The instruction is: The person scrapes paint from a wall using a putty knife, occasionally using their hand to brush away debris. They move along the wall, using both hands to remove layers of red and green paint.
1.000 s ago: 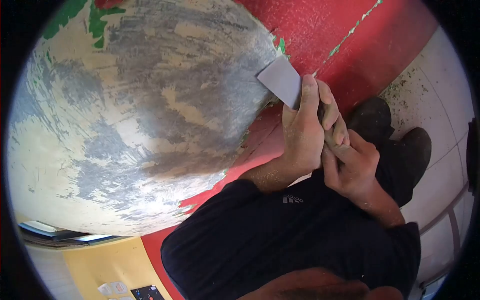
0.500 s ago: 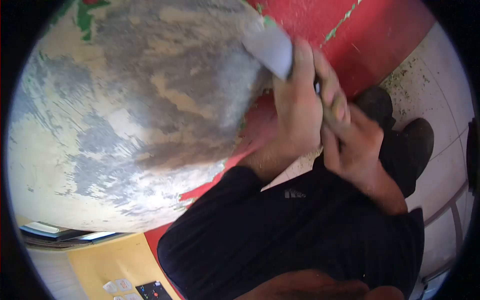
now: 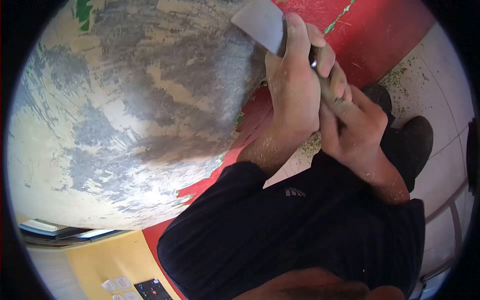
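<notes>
Grey metal makes the broad blade of the one scraper (image 3: 260, 25), high in the head view, lying over a patchy grey-and-cream surface (image 3: 165, 100) near its border with the red paint (image 3: 385, 37); whether its edge touches, I cannot tell. Two hands share it: the left hand (image 3: 296, 85) has its grip closed just behind the blade, one digit laid up against it, and the right hand (image 3: 359, 127) wraps its grip firmly round the handle lower down. Two dark shoes (image 3: 419, 142) stand on pale floor (image 3: 447, 95) beside scattered greenish flakes (image 3: 407, 75), too many to count. One dark poster (image 3: 152, 290) hangs on the yellow wall (image 3: 102, 252).
</notes>
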Tool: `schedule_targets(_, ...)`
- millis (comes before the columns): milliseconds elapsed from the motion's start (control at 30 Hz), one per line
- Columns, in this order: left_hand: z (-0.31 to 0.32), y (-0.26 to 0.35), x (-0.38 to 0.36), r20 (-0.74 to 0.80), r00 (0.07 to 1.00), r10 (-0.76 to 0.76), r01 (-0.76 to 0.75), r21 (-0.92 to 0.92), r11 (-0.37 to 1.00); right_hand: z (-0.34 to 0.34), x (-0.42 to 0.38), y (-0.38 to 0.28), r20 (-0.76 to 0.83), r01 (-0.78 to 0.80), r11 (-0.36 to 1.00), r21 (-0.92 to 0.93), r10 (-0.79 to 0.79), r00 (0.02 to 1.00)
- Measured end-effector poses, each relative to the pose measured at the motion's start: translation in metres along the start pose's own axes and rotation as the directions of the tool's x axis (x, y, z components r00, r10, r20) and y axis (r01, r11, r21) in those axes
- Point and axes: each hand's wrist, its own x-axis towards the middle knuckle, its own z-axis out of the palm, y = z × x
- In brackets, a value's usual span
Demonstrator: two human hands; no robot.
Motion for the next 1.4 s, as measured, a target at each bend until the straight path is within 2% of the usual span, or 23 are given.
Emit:
schedule_targets(33, -0.002, -0.004, 0.000, 0.002, 0.999, 0.043, -0.043, 0.018, 0.999, -0.001, 0.000, -0.003, 0.027, -0.031, 0.999, 0.022, 0.030, 0.999)
schedule_targets(133, -0.021, -0.023, -0.015, -0.015, 0.990, -0.139, 0.138, -0.044, 0.989, -0.011, -0.005, -0.008, 0.092, -0.049, 0.999, 0.010, 0.047, 0.995)
schedule_targets(167, -0.021, -0.023, -0.014, -0.009, 0.992, -0.124, 0.122, -0.100, 0.987, -0.011, -0.007, -0.007, 0.102, -0.059, 0.998, -0.004, 0.060, 0.993)
schedule_targets(300, -0.005, -0.007, -0.003, -0.016, 1.000, -0.019, 0.019, 0.014, 1.000, -0.004, -0.002, -0.005, 0.098, -0.071, 0.997, 0.011, 0.070, 0.993)
schedule_targets(400, -0.015, -0.013, -0.017, -0.010, 0.991, -0.135, 0.134, -0.028, 0.991, -0.008, -0.008, -0.015, 0.089, -0.100, 0.995, 0.024, 0.097, 0.991)
schedule_targets(433, -0.015, -0.017, -0.018, -0.055, 0.984, -0.169, 0.168, -0.030, 0.985, -0.010, -0.011, -0.016, 0.098, -0.107, 0.994, 0.022, 0.104, 0.990)
schedule_targets(533, -0.004, -0.007, -0.004, -0.021, 1.000, -0.022, 0.021, -0.025, 0.999, -0.009, 0.006, -0.002, 0.083, 0.039, 0.998, -0.038, -0.036, 0.996)
schedule_targets(567, 0.001, 0.000, 0.000, -0.031, 1.000, -0.002, 0.001, -0.031, 1.000, -0.005, 0.004, -0.001, 0.057, 0.022, 1.000, -0.016, -0.021, 0.998)
schedule_targets(667, -0.013, -0.009, -0.009, -0.014, 0.998, -0.054, 0.054, -0.019, 0.998, 0.004, 0.001, -0.002, -0.025, -0.023, 0.999, 0.030, 0.023, 0.999)
schedule_targets(700, -0.012, -0.013, -0.013, -0.073, 0.985, -0.159, 0.156, -0.040, 0.987, 0.003, -0.007, -0.008, -0.029, -0.049, 0.998, 0.039, 0.051, 0.998)
schedule_targets(733, -0.013, -0.017, -0.009, -0.049, 0.992, -0.115, 0.113, -0.045, 0.993, 0.002, -0.010, -0.011, -0.023, -0.084, 0.995, 0.051, 0.086, 0.996)
schedule_targets(833, -0.006, -0.009, 0.002, -0.042, 0.999, -0.006, 0.003, -0.064, 0.998, -0.004, 0.011, -0.001, 0.016, -0.034, 0.999, -0.003, 0.034, 0.999)
schedule_targets(933, -0.005, 0.001, 0.002, -0.014, 1.000, 0.020, -0.020, -0.031, 0.999, -0.004, 0.012, -0.007, 0.048, -0.065, 0.997, 0.046, 0.062, 0.997)
schedule_targets(967, -0.011, -0.005, -0.007, 0.043, 0.998, -0.049, 0.051, -0.042, 0.998, -0.010, 0.003, -0.013, 0.060, -0.078, 0.995, 0.054, 0.075, 0.995)
schedule_targets(1033, -0.013, -0.019, -0.011, 0.005, 0.992, -0.128, 0.128, -0.065, 0.990, -0.008, -0.008, -0.014, 0.027, -0.134, 0.991, 0.017, 0.134, 0.991)
schedule_targets(1100, -0.009, -0.016, -0.010, 0.001, 0.982, -0.191, 0.190, -0.107, 0.976, -0.010, -0.003, -0.007, 0.027, -0.062, 0.998, -0.032, 0.063, 0.998)
schedule_targets(1133, -0.007, -0.015, -0.007, 0.014, 0.987, -0.160, 0.161, -0.087, 0.983, -0.010, 0.000, -0.006, 0.037, -0.028, 0.999, -0.043, 0.029, 0.999)
schedule_targets(1167, -0.007, -0.012, -0.006, 0.021, 0.991, -0.129, 0.130, -0.065, 0.989, -0.009, 0.002, -0.010, 0.032, -0.088, 0.995, -0.037, 0.089, 0.996)
schedule_targets(1200, -0.007, -0.010, -0.005, 0.043, 0.995, -0.088, 0.090, -0.043, 0.995, -0.004, -0.004, -0.010, 0.020, -0.082, 0.997, -0.007, 0.082, 0.996)
schedule_targets(1267, -0.020, -0.019, -0.016, -0.003, 0.988, -0.155, 0.154, -0.026, 0.988, 0.003, -0.015, -0.009, -0.016, -0.070, 0.997, 0.032, 0.070, 0.997)
schedule_targets(1333, -0.027, -0.025, -0.019, 0.006, 0.985, -0.170, 0.170, 0.022, 0.985, 0.001, -0.006, -0.003, -0.025, -0.027, 1.000, -0.011, 0.027, 0.999)
schedule_targets(1400, -0.020, -0.021, -0.009, 0.028, 0.996, -0.082, 0.083, -0.037, 0.996, 0.001, -0.010, -0.002, 0.010, -0.023, 0.999, -0.025, 0.023, 1.000)
